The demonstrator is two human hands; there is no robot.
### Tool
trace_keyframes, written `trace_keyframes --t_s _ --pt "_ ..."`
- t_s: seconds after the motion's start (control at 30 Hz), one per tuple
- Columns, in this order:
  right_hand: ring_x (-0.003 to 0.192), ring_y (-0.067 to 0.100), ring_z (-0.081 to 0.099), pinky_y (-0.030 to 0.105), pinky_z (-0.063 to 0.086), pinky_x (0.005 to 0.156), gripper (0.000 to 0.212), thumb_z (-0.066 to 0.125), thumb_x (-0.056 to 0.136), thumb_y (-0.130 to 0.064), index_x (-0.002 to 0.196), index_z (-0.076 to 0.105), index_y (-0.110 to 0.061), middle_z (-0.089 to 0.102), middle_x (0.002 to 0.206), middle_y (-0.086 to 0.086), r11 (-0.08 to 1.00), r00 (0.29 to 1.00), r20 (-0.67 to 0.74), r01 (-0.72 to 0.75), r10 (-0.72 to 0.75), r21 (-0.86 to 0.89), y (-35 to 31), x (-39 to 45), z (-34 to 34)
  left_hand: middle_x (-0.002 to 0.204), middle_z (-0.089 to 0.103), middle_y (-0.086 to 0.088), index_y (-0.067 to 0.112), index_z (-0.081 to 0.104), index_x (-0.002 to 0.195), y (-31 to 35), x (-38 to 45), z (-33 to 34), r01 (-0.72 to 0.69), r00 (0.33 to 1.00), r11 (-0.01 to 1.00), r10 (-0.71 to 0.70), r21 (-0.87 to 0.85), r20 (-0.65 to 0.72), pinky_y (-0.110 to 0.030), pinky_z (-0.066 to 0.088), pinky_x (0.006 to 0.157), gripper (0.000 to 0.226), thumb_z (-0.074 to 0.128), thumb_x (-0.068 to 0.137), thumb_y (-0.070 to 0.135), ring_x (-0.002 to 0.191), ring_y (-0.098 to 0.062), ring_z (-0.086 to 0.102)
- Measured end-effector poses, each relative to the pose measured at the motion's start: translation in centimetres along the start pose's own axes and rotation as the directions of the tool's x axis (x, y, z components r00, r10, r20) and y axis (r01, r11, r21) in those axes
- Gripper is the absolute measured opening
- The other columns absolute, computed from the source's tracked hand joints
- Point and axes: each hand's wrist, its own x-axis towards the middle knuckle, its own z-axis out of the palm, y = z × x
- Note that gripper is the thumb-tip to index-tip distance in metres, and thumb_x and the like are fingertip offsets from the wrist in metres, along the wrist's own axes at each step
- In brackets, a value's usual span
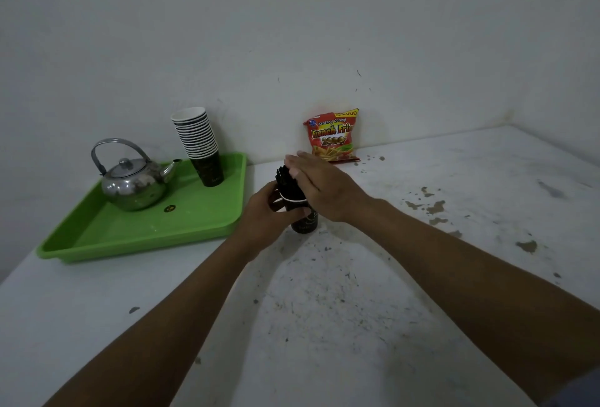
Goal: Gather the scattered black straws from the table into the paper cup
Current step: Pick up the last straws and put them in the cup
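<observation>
A dark paper cup (305, 223) with a white rim stands on the white table, a bundle of black straws (287, 181) upright inside it. My left hand (266, 212) wraps around the cup's left side. My right hand (321, 186) lies flat with straight fingers against the top and right side of the straw bundle. No loose straws show on the table surface.
A green tray (146, 234) at the left holds a steel kettle (133, 179) and a stack of paper cups (199, 143). A red snack bag (332, 135) leans on the wall behind the cup. The worn white table (422, 276) reaches to the wall.
</observation>
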Motion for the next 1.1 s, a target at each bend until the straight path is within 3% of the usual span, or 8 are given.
trace_keyframes --t_s 0.1,0.17,0.33,0.47,0.57,0.7,0.87,1.1 --pt "0.147 0.013 0.031 0.032 0.022 0.121 0.049 0.029 0.109 -0.033 0.150 0.044 -0.010 0.042 0.156 0.004 0.985 0.999 -0.032 -0.007 0.013 0.170 -0.3 -0.2 -0.3 0.150 0.051 0.010 0.021 0.039 0.154 0.1 -0.6 0.2 -0.084 0.996 0.994 0.086 0.065 -0.019 -0.019 0.049 0.098 0.078 0.078 0.087 0.015 0.136 -0.008 0.049" --pt "0.142 0.012 0.038 0.027 0.027 0.118 0.046 0.034 0.107 -0.029 0.146 0.049 -0.009 0.048 0.152 0.005 0.955 0.988 -0.153 0.013 0.034 0.297 0.0 -0.6 -0.3 0.160 0.037 0.008 0.021 0.027 0.160 0.4 -1.0 0.5 -0.140 0.983 0.977 0.156 0.158 -0.093 -0.031 0.041 0.110 0.083 0.070 0.089 0.029 0.146 -0.010 0.036" --pt "0.133 0.010 0.048 0.018 0.036 0.110 0.043 0.042 0.102 -0.018 0.140 0.057 -0.007 0.056 0.144 0.006 0.899 0.962 -0.248 0.007 0.113 0.438 1.0 -2.0 -0.2 0.166 0.030 0.001 0.020 0.031 0.159 1.2 -0.7 1.3 -0.264 0.933 0.921 0.319 0.287 -0.165 -0.039 0.031 0.123 0.068 0.056 0.099 0.039 0.152 -0.011 0.026" --pt "0.135 0.013 0.048 0.023 0.045 0.105 0.045 0.051 0.097 -0.019 0.141 0.056 -0.010 0.055 0.145 0.004 0.951 0.969 -0.244 0.044 0.033 0.306 1.8 -2.7 0.2 0.162 0.039 -0.005 0.012 0.044 0.153 1.5 0.0 2.0 -0.266 0.931 0.901 0.332 0.343 -0.151 -0.027 0.031 0.120 0.053 0.053 0.104 0.032 0.148 -0.013 0.034" --pt "0.123 0.016 0.056 0.033 0.055 0.095 0.036 0.057 0.098 -0.021 0.132 0.063 -0.009 0.063 0.132 0.004 0.978 0.939 -0.341 0.109 -0.043 0.176 1.8 -2.4 0.2 0.152 0.050 -0.011 0.006 0.053 0.145 1.2 0.6 1.8 -0.264 0.910 0.891 0.357 0.369 -0.212 -0.028 0.037 0.115 0.042 0.052 0.105 0.021 0.140 -0.017 0.045" --pt "0.129 0.015 0.053 0.036 0.055 0.095 0.041 0.064 0.094 -0.030 0.132 0.063 -0.016 0.058 0.141 0.001 0.988 0.958 -0.282 0.086 -0.048 0.125 1.8 -2.0 0.6 0.140 0.062 -0.015 0.001 0.061 0.136 0.9 1.2 1.1 -0.270 0.878 0.871 0.398 0.410 -0.266 -0.030 0.043 0.111 0.036 0.055 0.103 0.014 0.130 -0.021 0.056" --pt "0.105 0.014 0.060 0.038 0.056 0.087 0.027 0.070 0.090 -0.017 0.116 0.062 -0.016 0.063 0.116 0.000 0.986 0.927 -0.374 0.036 0.028 0.163 2.0 -1.1 1.0 0.126 0.070 -0.015 0.000 0.067 0.127 0.7 1.4 1.0 -0.316 0.852 0.863 0.441 0.395 -0.281 -0.037 0.053 0.101 0.033 0.060 0.098 0.014 0.115 -0.023 0.066" --pt "0.110 0.015 0.062 0.036 0.056 0.093 0.035 0.066 0.095 -0.025 0.130 0.062 -0.024 0.066 0.125 -0.003 0.954 0.933 -0.315 -0.081 0.175 0.288 2.0 -1.1 1.4 0.124 0.072 -0.011 0.002 0.068 0.128 0.5 1.6 0.9 -0.290 0.851 0.881 0.416 0.373 -0.321 -0.014 0.050 0.095 0.034 0.067 0.096 0.012 0.111 -0.016 0.067"
